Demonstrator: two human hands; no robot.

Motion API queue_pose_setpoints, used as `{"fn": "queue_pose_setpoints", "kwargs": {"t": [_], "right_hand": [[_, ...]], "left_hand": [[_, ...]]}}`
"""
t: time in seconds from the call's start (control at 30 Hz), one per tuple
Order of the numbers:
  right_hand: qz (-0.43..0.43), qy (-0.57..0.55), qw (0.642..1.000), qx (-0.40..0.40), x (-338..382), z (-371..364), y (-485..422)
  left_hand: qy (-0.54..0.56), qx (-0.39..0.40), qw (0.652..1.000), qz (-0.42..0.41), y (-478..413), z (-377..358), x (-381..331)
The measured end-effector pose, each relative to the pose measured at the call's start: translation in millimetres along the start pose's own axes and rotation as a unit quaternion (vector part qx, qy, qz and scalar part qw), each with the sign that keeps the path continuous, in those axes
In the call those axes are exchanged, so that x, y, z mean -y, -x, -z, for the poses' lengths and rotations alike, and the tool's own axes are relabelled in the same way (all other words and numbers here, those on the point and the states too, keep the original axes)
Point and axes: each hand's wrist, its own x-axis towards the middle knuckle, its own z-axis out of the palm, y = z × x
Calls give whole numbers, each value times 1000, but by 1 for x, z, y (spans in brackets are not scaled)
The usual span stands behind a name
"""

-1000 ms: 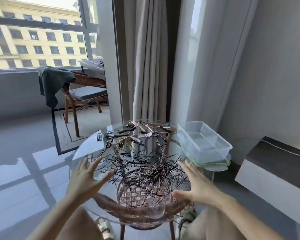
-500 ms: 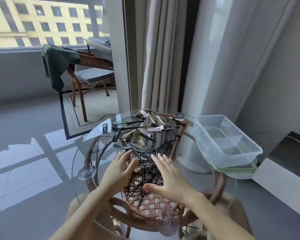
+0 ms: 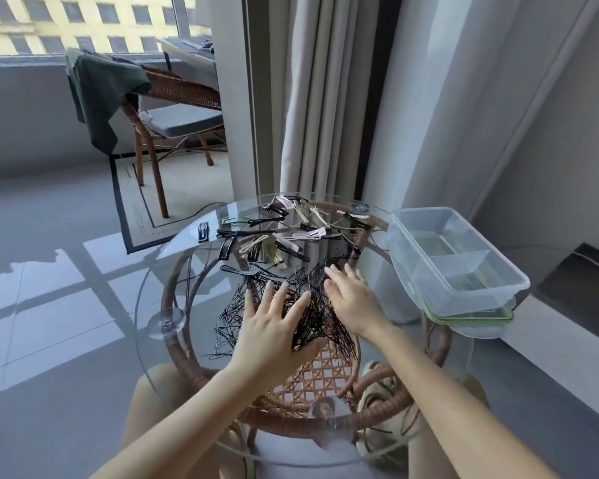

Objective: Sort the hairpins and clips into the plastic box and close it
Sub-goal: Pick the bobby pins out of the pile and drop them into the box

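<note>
A heap of thin black hairpins (image 3: 312, 316) lies in the middle of the round glass table (image 3: 173, 292). My left hand (image 3: 274, 326) rests flat on the heap's left side, fingers spread. My right hand (image 3: 351, 299) presses against its right side, fingers together and extended. The pins are bunched between both hands. Behind the heap lie several larger clips (image 3: 284, 233), black, pink and beige, scattered across the far part of the table. A clear plastic box (image 3: 457, 261) with an inner divider stands open at the table's right edge, on its green-rimmed lid (image 3: 471, 318).
The glass top sits on a wicker base (image 3: 312, 378). Curtains (image 3: 319, 98) hang just behind the table. A wicker chair (image 3: 173, 108) with a dark cloth over it stands at the far left. A low dark-topped ledge (image 3: 581, 288) is at the right.
Both hands have moved inward from the edges of the spread pins and swept them into a tighter heap between the palms. The camera has tilted down and closer.
</note>
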Motion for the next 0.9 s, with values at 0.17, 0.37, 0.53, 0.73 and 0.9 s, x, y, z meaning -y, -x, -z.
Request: {"fn": "queue_pose_setpoints", "kwargs": {"t": [0.17, 0.37, 0.53, 0.73, 0.9], "right_hand": [[14, -182, 980, 80, 14, 11, 28], [18, -140, 990, 19, -7, 41, 90], [-60, -9, 997, -44, 3, 12, 92], [-31, 13, 999, 16, 53, -21, 62], [4, -110, 984, -136, 51, 11, 17]], "left_hand": [[22, -2, 1000, -6, -18, 8, 4], [65, -127, 987, 77, 11, 26, 40], [98, -15, 961, 260, 17, 20, 63], [185, -22, 962, 200, -2, 11, 37], [244, -140, 939, 199, -32, 27, 77]]}}
